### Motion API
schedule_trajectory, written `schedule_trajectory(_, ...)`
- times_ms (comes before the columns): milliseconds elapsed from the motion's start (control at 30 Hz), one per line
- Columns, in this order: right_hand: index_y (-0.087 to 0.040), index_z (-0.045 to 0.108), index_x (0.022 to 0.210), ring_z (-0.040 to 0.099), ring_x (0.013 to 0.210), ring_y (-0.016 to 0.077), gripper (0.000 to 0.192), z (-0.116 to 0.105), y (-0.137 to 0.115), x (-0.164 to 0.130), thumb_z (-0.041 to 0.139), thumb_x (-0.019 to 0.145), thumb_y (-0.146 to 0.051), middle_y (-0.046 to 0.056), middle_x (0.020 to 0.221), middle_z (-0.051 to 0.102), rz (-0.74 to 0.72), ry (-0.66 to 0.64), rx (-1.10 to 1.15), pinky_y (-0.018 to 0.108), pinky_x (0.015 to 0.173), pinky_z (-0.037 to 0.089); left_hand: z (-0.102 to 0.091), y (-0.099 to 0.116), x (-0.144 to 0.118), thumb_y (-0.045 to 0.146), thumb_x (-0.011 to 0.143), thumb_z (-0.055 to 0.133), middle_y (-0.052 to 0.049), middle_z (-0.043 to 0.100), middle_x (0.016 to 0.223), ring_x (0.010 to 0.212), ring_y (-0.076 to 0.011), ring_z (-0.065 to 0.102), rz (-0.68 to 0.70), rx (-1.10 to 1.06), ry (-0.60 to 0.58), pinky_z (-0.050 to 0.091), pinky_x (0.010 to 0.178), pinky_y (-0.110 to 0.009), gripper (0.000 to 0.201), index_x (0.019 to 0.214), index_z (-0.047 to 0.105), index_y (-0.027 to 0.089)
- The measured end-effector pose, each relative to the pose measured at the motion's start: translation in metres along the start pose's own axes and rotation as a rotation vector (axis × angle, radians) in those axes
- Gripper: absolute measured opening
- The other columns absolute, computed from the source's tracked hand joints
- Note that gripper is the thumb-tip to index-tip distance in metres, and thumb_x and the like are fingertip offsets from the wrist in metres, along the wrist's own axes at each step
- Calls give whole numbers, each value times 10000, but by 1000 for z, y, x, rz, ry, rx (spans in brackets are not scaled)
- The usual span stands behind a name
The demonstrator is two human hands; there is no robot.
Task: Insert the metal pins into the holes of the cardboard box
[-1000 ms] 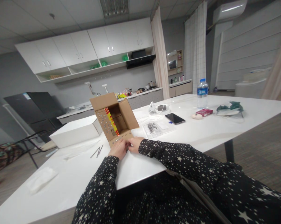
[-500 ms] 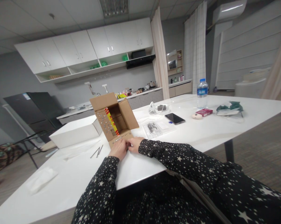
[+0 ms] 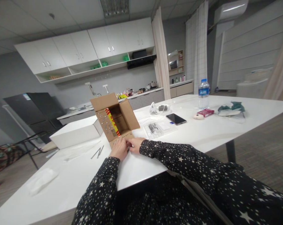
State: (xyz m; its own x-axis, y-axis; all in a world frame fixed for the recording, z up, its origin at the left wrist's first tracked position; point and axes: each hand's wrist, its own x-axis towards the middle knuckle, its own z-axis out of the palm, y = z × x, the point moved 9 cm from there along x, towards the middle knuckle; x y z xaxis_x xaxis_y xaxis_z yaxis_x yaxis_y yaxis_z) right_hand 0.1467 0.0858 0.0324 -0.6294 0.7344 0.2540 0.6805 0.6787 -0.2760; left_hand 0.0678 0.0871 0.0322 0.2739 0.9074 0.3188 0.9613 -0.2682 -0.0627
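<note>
Both hands rest on the glossy white table (image 3: 202, 134): the left hand (image 3: 119, 148) lies flat, fingers spread over the near flap of the matte cardboard box (image 3: 114, 120), while the right hand (image 3: 135, 144) touches that flap's edge; whether it pinches anything cannot be told. Just right lies a clear bag of screws (image 3: 154, 128); left, a long white box (image 3: 75, 132); beyond, a black phone (image 3: 176, 118) and a water bottle (image 3: 203, 93).

The left hand (image 3: 119, 149) covers the cardboard box (image 3: 115, 120) flap's near edge; whatever the fingertips pinch is too small to tell.
</note>
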Motion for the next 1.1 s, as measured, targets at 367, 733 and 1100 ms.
schedule_trajectory(367,-228,608,1006,642,897,250,303,-6,-3,-3,474,763,-350,65,993,684,9,-17,7,333,693,487,0,-4,1,236,894,319,-141,625,960,970,-261,575,-29,-76,12,415,843,-405,243,944,534,135)
schedule_trajectory(733,-234,600,1011,646,887,244,289,-5,-3,-4,474,773,-339,59,972,686,0,-17,-6,328,691,487,-3,-2,0,250,905,304,-130,616,984,998,-259,562,-44,-109,9,406,863,-421,234,926,514,152)
schedule_trajectory(1100,-220,606,1006,642,894,250,307,-3,0,-3,487,763,-364,78,976,677,46,-24,-6,345,713,494,-12,-7,2,286,901,333,-113,637,919,917,-232,605,-36,-143,116,451,796,-370,214,928,504,161)
